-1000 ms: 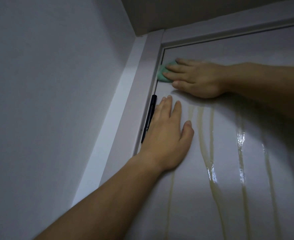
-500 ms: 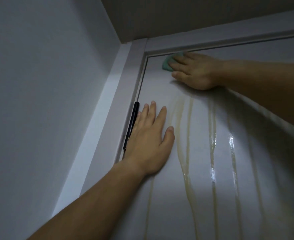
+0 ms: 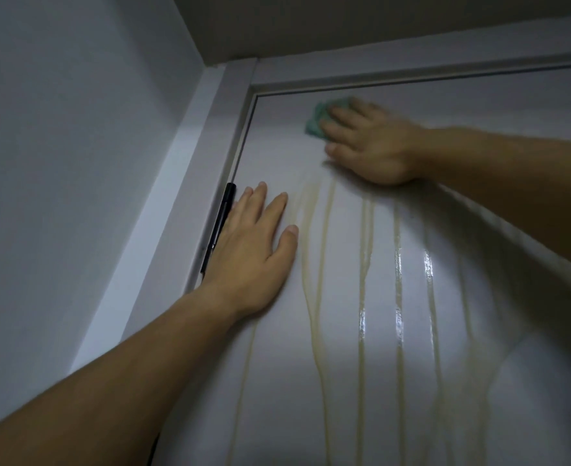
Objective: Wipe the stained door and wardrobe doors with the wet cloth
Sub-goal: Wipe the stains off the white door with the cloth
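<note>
The white door (image 3: 361,381) fills the right of the view, with several yellowish drip streaks (image 3: 314,297) running down it, some glistening wet. My right hand (image 3: 371,142) presses a green cloth (image 3: 316,121) flat against the door near its top edge; most of the cloth is hidden under my fingers. My left hand (image 3: 254,253) lies flat on the door lower down, fingers spread, holding nothing, beside the hinge side.
A black hinge (image 3: 218,227) sits on the door's left edge next to my left hand. The white door frame (image 3: 190,183) runs up the left and across the top. A plain wall (image 3: 59,163) stands left, the ceiling above.
My right hand has slid the cloth to the right, away from the top-left corner of the door. My left hand stays planted beside the hinge. The camera has tilted.
</note>
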Available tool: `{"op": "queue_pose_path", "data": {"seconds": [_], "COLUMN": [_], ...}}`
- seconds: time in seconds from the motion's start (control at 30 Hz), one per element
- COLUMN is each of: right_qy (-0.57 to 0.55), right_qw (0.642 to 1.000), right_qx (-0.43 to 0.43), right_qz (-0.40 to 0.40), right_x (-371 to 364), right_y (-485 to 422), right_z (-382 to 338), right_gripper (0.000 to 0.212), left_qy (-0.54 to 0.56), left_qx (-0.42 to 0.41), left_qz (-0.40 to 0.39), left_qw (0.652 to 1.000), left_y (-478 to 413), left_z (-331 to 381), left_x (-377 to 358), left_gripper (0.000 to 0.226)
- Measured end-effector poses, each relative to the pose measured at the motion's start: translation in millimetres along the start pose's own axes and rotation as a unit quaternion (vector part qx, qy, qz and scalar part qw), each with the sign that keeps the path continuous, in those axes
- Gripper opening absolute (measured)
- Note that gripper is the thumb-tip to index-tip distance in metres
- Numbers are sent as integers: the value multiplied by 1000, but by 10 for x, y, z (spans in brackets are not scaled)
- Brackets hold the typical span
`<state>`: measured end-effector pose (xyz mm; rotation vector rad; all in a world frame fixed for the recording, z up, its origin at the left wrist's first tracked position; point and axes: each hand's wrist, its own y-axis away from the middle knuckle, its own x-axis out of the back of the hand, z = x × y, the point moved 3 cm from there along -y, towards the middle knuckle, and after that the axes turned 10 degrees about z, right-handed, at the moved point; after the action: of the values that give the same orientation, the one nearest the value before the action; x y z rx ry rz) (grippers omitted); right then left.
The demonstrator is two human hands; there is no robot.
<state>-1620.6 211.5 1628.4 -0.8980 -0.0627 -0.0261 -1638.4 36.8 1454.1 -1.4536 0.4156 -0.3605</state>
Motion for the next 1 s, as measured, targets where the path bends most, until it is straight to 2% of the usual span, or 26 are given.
{"op": "queue_pose_path", "data": {"seconds": [0.07,0.13,0.27,0.3,0.33,0.43,0.5,0.63,0.7,0.8,0.83,0.87,0.93,1.0], "right_qy": [-31,-24,-7,-8,-6,-27,-26,-10,-9,-26,-27,-21,-5,-1], "right_qw": [998,997,998,997,998,998,997,996,996,999,999,999,999,995], "right_qx": [63,72,-66,-76,-64,51,67,-86,-84,17,30,23,-49,-104], "right_qz": [-2,4,4,4,6,5,-2,-1,0,-11,-13,-13,-11,-7], "right_x": [-40,-6,50,51,42,-37,-22,81,90,13,16,38,97,128], "right_y": [292,286,-208,-232,-174,240,311,-15,42,405,463,456,316,229], "right_z": [-215,-142,230,200,118,-177,-76,455,364,164,222,328,606,717], "right_gripper": [74,70,67,68,69,72,74,67,69,83,81,75,66,66], "left_qy": [-7,2,22,22,22,5,-30,-41,-46,-64,-68,-71,-75,-76], "left_qx": [0,5,13,14,14,20,12,-23,-23,-13,-14,-15,-14,-7], "left_qz": [1,4,20,17,14,20,23,-12,-30,-38,-36,-33,-26,-20], "left_qw": [1000,1000,999,1000,1000,1000,999,999,998,997,997,997,997,997], "left_y": [-8,-10,-21,-22,-24,-40,-84,-274,-368,-418,-422,-420,-408,-399], "left_z": [-6,-2,17,23,32,77,176,436,496,492,489,492,517,541], "left_x": [-3,-7,12,22,26,32,5,-87,-97,-86,-86,-93,-114,-133], "left_gripper": [73,73,71,71,71,71,71,66,60,57,56,56,56,57]}}
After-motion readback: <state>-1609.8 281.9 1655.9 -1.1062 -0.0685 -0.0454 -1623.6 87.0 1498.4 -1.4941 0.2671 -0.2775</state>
